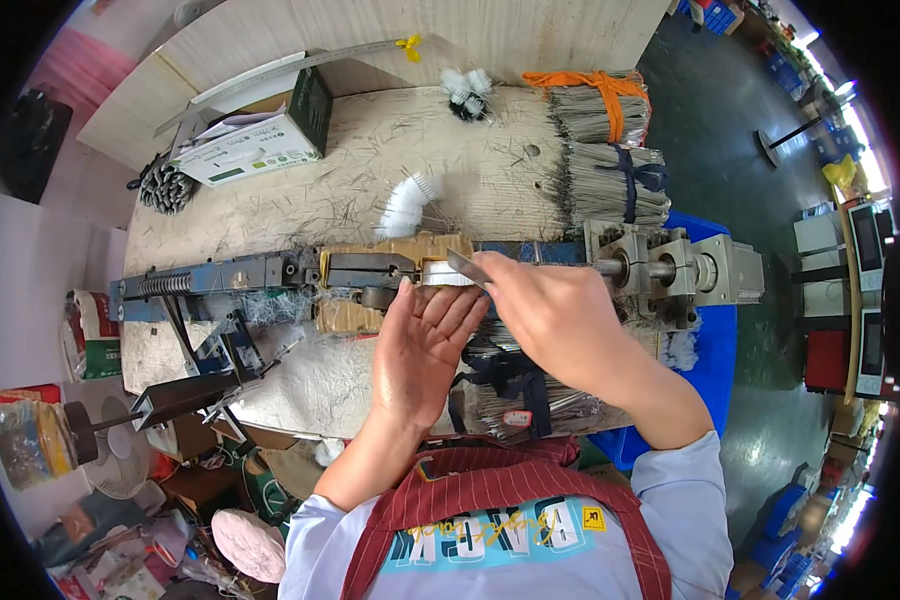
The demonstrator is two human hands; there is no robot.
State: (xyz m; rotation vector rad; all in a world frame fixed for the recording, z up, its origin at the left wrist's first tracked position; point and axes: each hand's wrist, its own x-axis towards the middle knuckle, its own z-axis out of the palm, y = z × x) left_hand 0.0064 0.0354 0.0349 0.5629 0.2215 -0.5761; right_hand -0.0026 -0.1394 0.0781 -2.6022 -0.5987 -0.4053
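Observation:
A long twisting machine (530, 252) lies across the worktable, with a row of white bristles (444, 273) in the gap at its middle. My left hand (410, 355) is palm up just in front of this gap, fingers stretched out and thumb beside the metal jaws (370, 268). Between the fingers of my right hand (550, 310) is a flat metal strip (465, 266), its end slanting over the bristles. Whether the strip touches them I cannot tell. Behind the machine lies a curved bundle of white bristle brushes (404, 207).
Tied wire bundles (615, 185) are stacked at the far right, and another wire bundle (535, 405) lies near my body. At the far left stands a cardboard box (255, 145). A blue bin (710, 370) is beside the table's right edge. Loose wires are scattered over the tabletop.

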